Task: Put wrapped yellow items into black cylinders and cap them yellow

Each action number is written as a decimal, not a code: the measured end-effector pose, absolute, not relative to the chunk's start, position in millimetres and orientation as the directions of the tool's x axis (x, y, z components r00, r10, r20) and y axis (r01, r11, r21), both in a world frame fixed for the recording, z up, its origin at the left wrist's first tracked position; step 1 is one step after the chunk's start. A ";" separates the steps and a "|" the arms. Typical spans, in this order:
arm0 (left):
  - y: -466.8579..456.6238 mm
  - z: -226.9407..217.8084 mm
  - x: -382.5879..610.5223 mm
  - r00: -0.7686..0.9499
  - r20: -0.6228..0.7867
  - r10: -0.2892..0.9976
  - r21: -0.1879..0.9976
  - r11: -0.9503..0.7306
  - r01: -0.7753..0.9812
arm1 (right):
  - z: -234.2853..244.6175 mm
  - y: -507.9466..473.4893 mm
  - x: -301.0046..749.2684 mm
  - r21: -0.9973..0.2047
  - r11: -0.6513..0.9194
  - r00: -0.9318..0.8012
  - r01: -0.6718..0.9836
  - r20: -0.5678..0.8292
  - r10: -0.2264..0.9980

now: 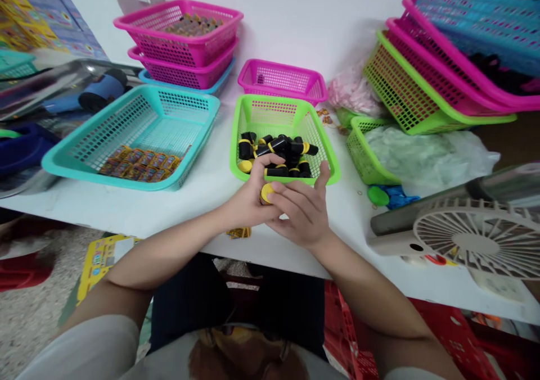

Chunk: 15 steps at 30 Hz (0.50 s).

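Observation:
My left hand (pixel 250 197) is closed round a small black tube with a yellow cap (pixel 266 193), held just in front of the green basket (pixel 324 146). My right hand (pixel 304 208) meets it from the right, its fingers pressed against the yellow cap. Inside the green basket lies a pile of several black and yellow tubes (pixel 280 154). A small yellow printed wrapper (pixel 239 233) rests on the white table under my left wrist.
A teal basket (pixel 80 152) at the left holds rows of printed packets (pixel 141 164). Stacked pink baskets (pixel 181 37) stand behind. More baskets (pixel 426 82) lean at the right, above a plastic bag (pixel 426 152). A small fan (pixel 472 236) lies at the right edge.

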<state>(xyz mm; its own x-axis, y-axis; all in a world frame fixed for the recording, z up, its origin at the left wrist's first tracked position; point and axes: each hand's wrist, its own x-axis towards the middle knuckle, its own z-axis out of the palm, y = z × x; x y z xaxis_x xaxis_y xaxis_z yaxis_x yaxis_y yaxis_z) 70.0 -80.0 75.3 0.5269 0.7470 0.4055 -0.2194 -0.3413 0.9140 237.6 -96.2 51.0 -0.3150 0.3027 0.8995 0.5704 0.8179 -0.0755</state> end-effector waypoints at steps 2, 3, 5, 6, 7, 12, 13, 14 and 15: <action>-82.1 69.5 75.9 0.387 0.449 0.806 0.893 -0.420 -0.161 | 49.0 -92.9 239.4 -0.024 0.789 -0.343 0.614 0.892 0.295; -83.2 67.2 78.0 0.338 0.461 0.821 0.887 -0.442 -0.136 | 48.5 -91.0 239.9 -0.007 0.785 -0.357 0.619 0.888 0.289; -84.5 65.0 79.3 0.313 0.464 0.829 0.884 -0.454 -0.110 | 48.6 -87.8 240.0 0.022 0.807 -0.380 0.590 0.889 0.254; -84.5 65.2 78.2 0.339 0.455 0.823 0.889 -0.441 -0.122 | 49.3 -86.7 239.8 0.032 0.824 -0.382 0.566 0.896 0.228; -84.0 66.1 76.2 0.396 0.439 0.807 0.898 -0.414 -0.152 | 50.1 -86.1 239.6 0.045 0.844 -0.380 0.535 0.905 0.193; -76.9 74.8 64.7 0.742 0.358 0.567 0.933 -0.193 -0.303 | 53.6 -88.0 239.0 0.003 0.893 -0.387 0.449 0.902 0.191; -75.3 75.9 64.5 0.751 0.359 0.555 0.933 -0.188 -0.307 | 53.9 -88.2 239.0 0.011 0.887 -0.393 0.461 0.899 0.193; -73.8 76.3 65.3 0.730 0.368 0.576 0.930 -0.206 -0.305 | 54.2 -88.2 239.0 0.042 0.872 -0.399 0.487 0.899 0.179; -72.5 76.0 66.9 0.689 0.384 0.615 0.923 -0.246 -0.294 | 54.5 -88.1 239.0 0.095 0.846 -0.407 0.524 0.901 0.151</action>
<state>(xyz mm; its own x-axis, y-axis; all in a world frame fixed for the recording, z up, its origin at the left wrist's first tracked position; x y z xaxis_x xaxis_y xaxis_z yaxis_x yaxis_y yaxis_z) 66.9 -72.5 76.0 0.6891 0.6147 0.3838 -0.2945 -0.2463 0.9234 239.0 -88.1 54.5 -0.4073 0.1512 0.9007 0.5245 0.8461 0.0952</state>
